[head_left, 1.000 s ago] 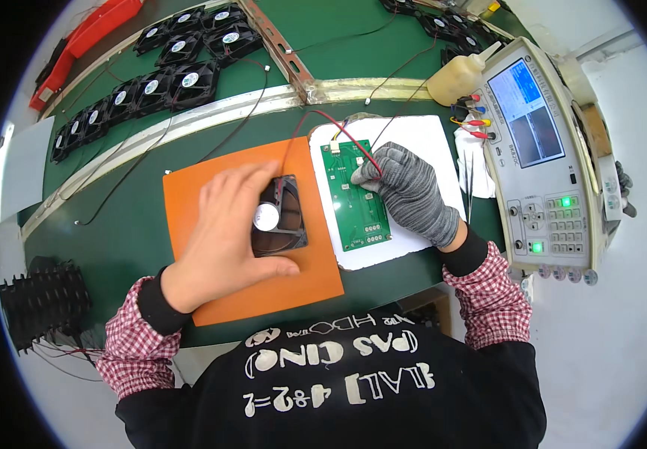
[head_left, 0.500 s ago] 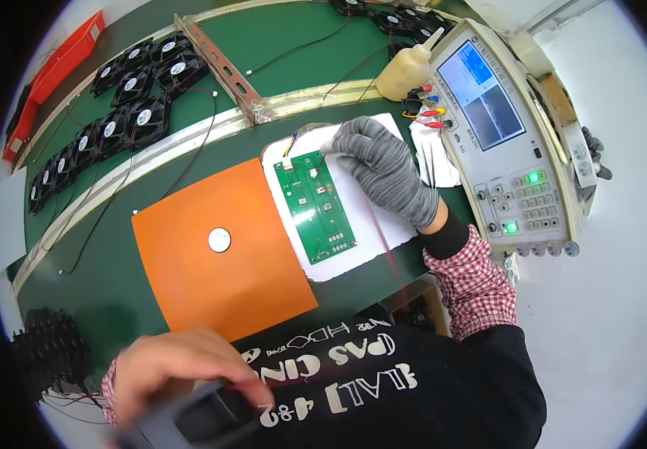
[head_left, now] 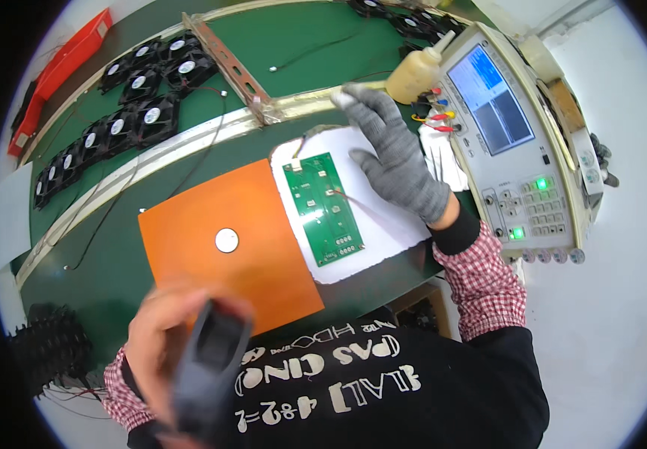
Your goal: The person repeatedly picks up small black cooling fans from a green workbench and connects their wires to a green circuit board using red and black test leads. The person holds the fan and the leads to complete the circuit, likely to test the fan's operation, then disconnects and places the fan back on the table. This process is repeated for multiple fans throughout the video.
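Left hand point(head_left: 155, 337) curls round a black fan point(head_left: 202, 385) (blurred) — right hand point(head_left: 400, 153) half-spread, empty.

Red bin point(head_left: 60, 81) at upper left, pale squeeze bottle point(head_left: 413, 77) near white cloth point(head_left: 452, 159)

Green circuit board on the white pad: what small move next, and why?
Perhaps the gloved right hand should reach for the red wire: it crosses the right edge of the green circuit board, and that hand, spread open, seems empty, while the left hand holds the black fan.

Electronics workshop: circuit board point(head_left: 326, 208), tester point(head_left: 514, 161)
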The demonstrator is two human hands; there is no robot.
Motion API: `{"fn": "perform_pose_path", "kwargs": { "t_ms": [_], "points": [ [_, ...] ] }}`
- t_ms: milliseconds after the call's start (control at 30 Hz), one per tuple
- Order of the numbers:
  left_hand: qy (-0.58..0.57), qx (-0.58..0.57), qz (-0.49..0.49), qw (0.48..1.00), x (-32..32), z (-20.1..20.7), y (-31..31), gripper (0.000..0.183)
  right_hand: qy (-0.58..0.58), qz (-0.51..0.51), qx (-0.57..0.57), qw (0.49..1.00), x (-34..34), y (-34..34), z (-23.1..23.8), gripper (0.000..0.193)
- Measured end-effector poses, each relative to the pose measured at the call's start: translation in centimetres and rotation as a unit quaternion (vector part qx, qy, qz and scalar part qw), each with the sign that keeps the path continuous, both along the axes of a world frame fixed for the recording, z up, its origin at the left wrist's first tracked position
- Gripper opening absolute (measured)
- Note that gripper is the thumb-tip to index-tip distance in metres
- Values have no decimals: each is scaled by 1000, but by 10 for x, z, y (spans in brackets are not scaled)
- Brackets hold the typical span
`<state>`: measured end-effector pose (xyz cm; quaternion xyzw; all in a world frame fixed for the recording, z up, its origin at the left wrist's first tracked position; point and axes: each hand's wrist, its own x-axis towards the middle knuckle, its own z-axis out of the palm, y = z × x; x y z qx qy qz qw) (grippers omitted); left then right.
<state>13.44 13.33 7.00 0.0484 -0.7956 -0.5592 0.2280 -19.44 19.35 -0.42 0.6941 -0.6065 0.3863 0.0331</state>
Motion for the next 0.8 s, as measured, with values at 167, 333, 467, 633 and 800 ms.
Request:
{"fn": "perform_pose_path", "kwargs": {
  "t_ms": [167,333,467,633,800],
  "points": [
    [89,-578,154,796,-44,7,-36,98,-103,123,176,971,7,20,-6,22],
    [126,-529,254,800,-135,-10,-120,65,-197,75,66,975,15,18,-30,13],
    [-20,-560,398,726,-147,-58,-229,33,-396,-5,58,917,13,19,-22,19],
    [-91,-624,285,722,-133,-84,-253,19,-355,0,-4,935,11,18,-18,40],
    [182,-616,209,738,-126,-35,-91,27,-486,64,138,861,49,26,20,46]
  ]
}}
